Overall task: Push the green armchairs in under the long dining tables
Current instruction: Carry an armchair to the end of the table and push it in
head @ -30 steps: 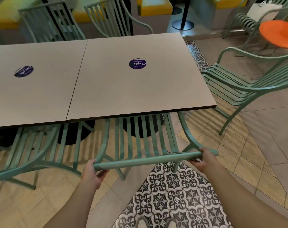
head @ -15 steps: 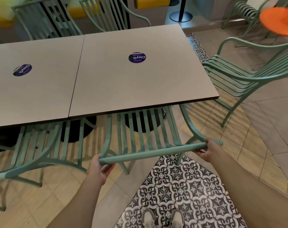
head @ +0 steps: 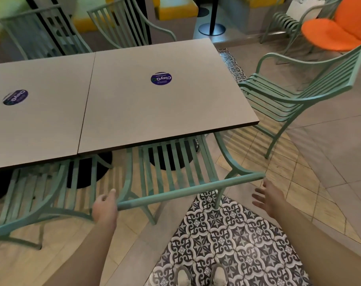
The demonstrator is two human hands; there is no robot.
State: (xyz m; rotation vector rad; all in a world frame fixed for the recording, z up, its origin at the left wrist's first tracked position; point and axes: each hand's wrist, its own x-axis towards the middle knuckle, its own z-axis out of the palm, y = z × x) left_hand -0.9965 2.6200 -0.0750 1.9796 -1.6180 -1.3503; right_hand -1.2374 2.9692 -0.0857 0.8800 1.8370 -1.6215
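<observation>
While armchair point(head: 175, 174) sits under table point(head: 155, 108) edge, left hand point(head: 104, 209) touches top rail (fingers loose); right hand point(head: 267, 196) clear, fingers spread.

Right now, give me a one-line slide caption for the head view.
Left hand at the pushed-in green armchair's top rail; right hand open just off it.

Two armchairs point(head: 171, 168) tucked under the desk's point(head: 134, 104) near edge, two behind it, another armchair point(head: 299, 96) right.
</observation>
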